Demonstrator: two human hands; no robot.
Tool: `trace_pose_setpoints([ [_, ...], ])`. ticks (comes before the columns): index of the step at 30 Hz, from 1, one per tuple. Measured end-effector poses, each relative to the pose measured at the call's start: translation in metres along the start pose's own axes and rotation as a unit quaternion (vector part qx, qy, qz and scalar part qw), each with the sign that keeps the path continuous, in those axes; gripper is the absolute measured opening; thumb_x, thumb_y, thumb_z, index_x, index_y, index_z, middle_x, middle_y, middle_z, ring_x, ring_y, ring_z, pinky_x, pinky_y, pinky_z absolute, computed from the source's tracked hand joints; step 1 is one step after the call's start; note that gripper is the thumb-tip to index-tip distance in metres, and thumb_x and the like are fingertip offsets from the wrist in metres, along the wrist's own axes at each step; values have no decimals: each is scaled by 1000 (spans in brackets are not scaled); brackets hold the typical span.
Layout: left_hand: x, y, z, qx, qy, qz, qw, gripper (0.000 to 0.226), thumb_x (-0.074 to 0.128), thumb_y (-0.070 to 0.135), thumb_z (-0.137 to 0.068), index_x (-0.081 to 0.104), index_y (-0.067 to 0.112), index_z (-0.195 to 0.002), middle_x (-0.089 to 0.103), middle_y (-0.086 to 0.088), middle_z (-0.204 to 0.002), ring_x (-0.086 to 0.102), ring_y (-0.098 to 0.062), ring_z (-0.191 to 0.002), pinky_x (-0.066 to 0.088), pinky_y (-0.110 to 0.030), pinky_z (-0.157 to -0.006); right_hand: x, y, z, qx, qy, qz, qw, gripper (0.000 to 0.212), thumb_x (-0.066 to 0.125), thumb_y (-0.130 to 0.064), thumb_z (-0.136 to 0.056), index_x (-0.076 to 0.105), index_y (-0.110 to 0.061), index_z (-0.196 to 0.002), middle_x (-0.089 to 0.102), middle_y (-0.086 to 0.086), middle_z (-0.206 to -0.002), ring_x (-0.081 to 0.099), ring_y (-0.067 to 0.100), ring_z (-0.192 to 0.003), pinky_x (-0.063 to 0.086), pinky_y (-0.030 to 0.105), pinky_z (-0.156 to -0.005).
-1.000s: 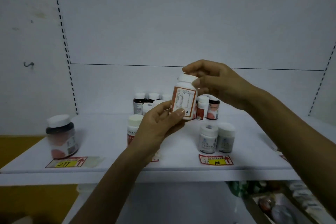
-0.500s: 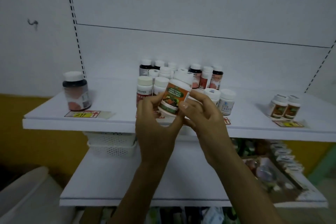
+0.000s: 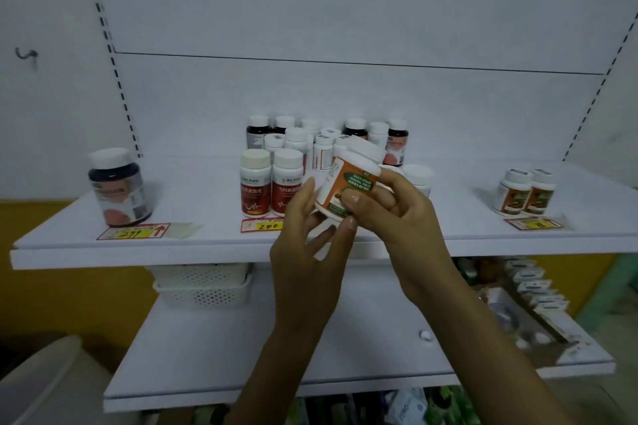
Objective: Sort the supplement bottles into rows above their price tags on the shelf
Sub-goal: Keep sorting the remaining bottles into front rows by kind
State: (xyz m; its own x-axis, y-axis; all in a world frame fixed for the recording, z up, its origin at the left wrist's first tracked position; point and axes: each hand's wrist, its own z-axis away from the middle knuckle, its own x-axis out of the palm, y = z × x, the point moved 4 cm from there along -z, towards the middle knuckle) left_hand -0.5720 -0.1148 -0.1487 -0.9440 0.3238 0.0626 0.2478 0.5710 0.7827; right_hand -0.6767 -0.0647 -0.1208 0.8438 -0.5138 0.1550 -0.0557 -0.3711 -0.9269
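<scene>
1 round white plastic bottle with orange-and-green label (image 3: pixel 348 183), white cap, tilted, held in front of the white upper shelf (image 3: pixel 193 197); its opaque wall hides the contents. Your right hand (image 3: pixel 390 214) curls round its side, thumb on the label, while your left hand (image 3: pixel 307 245) lies spread, straight fingers touching its base. 2 matching bottles (image 3: pixel 524 193) stand at the shelf's right end above a red-and-yellow paper price tag (image 3: pixel 533 223).

The white shelf board (image 3: pixel 200 197) lies bare in two wide stretches — between the dark white-capped jar (image 3: pixel 119 186) at left and the crowded middle cluster of white-capped bottles (image 3: pixel 297 145), and from there to the orange-labelled pair (image 3: pixel 524 191) at right. The right hand (image 3: pixel 404 228) grips a tilted orange-and-green-labelled white bottle (image 3: pixel 348 183) before the cluster.
</scene>
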Motion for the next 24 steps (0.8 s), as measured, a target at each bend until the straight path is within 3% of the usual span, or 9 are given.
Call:
trace_pose_setpoints([
  [2,17,-2,-3,9,-8,8,1000,51,66,25,-75,49,20,-124,55,26,-109,56,17,-100,46,-4,-74,-14,-2,-4,-13,7,3,1000,35,68,-18,-80,60,-21,-113,73,-10,-99,69,7,-94,55,16,-74],
  [4,37,-3,-7,6,-21,29,999,50,67,21,-75,52,19,-122,58,23,-109,59,10,-101,49,-8,-76,-33,-7,-13,-25,23,4,999,39,65,-29,-77,61,-19,-114,73,-10,-98,69,6,-94,55,16,-73],
  [7,75,-7,-11,1,-38,35,999,51,65,31,-72,51,24,-121,60,21,-110,61,5,-102,52,-13,-77,-75,-16,-32,-42,69,1,997,54,60,-42,-73,59,-16,-121,71,-4,-106,68,10,-98,56,21,-77],
  [10,120,-8,-15,12,-46,22,999,53,62,39,-70,49,27,-119,56,26,-109,59,12,-100,51,-11,-76,-124,-28,-56,-61,84,25,994,36,57,-33,-85,62,-19,-118,66,0,-117,65,14,-105,56,25,-80],
  [14,187,-17,-21,7,-48,18,999,56,62,39,-70,50,22,-122,54,27,-108,55,19,-99,48,-5,-77,-191,-45,-88,-60,36,100,993,33,58,-39,-80,65,-25,-109,69,-7,-107,67,11,-98,56,23,-76],
  [18,254,-28,-30,-4,-75,20,997,57,63,36,-73,43,26,-126,53,22,-117,56,8,-109,50,-12,-83,-254,-59,-122,-75,-7,167,983,18,57,-25,-89,66,-20,-104,69,-7,-102,68,10,-94,57,24,-77],
  [22,313,-51,-37,-45,-140,-8,989,75,68,40,-69,25,38,-132,40,25,-128,45,12,-115,43,-9,-93,-305,-64,-159,-89,-25,179,980,23,62,-19,-87,65,-15,-109,69,-4,-103,68,10,-93,58,24,-77],
  [24,332,-73,-37,-70,-164,-68,982,83,73,38,-70,23,38,-135,37,20,-137,39,4,-124,39,-20,-102,-326,-61,-178,-82,-32,173,981,26,65,-17,-86,65,-11,-111,69,1,-105,68,13,-95,58,26,-79],
])
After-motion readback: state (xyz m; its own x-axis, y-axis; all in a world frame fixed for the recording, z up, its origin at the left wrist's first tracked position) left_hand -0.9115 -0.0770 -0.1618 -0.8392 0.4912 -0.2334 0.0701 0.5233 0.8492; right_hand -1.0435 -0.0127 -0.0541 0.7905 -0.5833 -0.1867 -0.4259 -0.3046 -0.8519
